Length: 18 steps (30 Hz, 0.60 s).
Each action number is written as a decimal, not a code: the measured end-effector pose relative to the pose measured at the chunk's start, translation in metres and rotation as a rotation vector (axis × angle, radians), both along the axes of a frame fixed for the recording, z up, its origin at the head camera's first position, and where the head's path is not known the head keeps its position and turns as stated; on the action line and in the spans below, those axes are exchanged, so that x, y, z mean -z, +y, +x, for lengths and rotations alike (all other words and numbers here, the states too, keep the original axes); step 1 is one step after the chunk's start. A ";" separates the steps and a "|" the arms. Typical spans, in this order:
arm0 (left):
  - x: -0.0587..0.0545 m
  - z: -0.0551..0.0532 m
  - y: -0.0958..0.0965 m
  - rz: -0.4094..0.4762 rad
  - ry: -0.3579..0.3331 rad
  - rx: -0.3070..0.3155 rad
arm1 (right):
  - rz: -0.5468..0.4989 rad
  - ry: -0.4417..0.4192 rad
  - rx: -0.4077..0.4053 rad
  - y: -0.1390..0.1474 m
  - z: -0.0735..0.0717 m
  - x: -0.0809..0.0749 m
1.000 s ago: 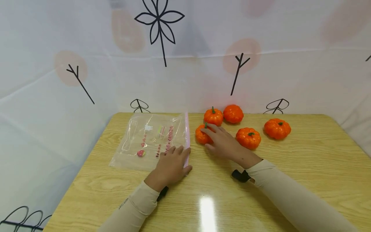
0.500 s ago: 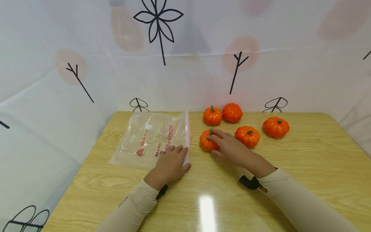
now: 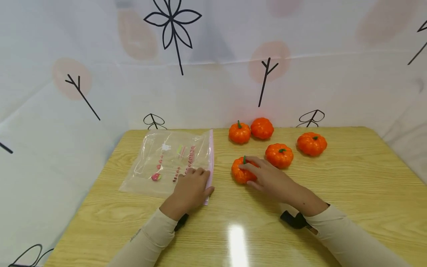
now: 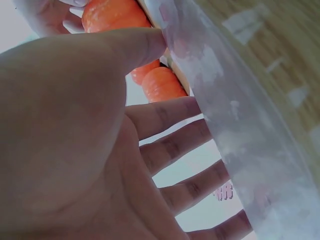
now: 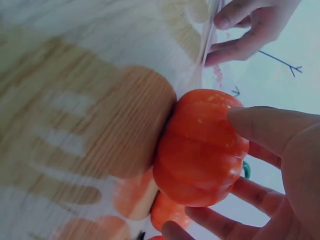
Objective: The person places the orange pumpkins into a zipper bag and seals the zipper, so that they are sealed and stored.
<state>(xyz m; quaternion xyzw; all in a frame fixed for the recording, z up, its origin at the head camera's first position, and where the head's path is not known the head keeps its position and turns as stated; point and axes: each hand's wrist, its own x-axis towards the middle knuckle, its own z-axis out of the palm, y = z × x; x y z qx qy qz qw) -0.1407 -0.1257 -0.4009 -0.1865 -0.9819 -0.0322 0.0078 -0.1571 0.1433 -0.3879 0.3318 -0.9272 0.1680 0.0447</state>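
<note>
My right hand (image 3: 273, 181) grips a small orange pumpkin (image 3: 241, 173) with a green stem, thumb on the near side and fingers over the far side. In the right wrist view that pumpkin (image 5: 200, 150) rests on the table surface, between thumb and fingers. To its left lies a flat, clear zip bag (image 3: 170, 159) with pink prints and a pink-lilac zip edge on its right side. My left hand (image 3: 190, 193) rests on the bag's lower right corner, fingers spread and nearly straight. Fingertips (image 4: 187, 106) touch the plastic in the left wrist view.
Two pumpkins stand at the back, one with an upright stem (image 3: 239, 132) and one redder (image 3: 262, 128). Another pumpkin (image 3: 279, 155) sits right of my right hand, with one more pumpkin (image 3: 311, 144) farther right. A patterned white cloth (image 3: 213, 92) hangs behind the wooden table (image 3: 350, 178).
My right hand has brought the gripped pumpkin toward me and slightly right, away from the back pumpkins. My left hand stays on the bag. The head view has shifted a little.
</note>
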 end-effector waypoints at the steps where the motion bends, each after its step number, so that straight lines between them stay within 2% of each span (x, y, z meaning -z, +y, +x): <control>1: 0.000 0.000 0.000 -0.003 0.002 0.003 | -0.007 0.006 -0.004 0.000 0.000 0.000; 13: -0.001 0.001 -0.002 -0.025 0.045 0.069 | -0.022 0.027 0.008 -0.001 0.001 -0.006; 18: -0.001 0.000 -0.002 -0.017 0.064 0.077 | -0.016 0.020 0.013 -0.001 0.002 -0.008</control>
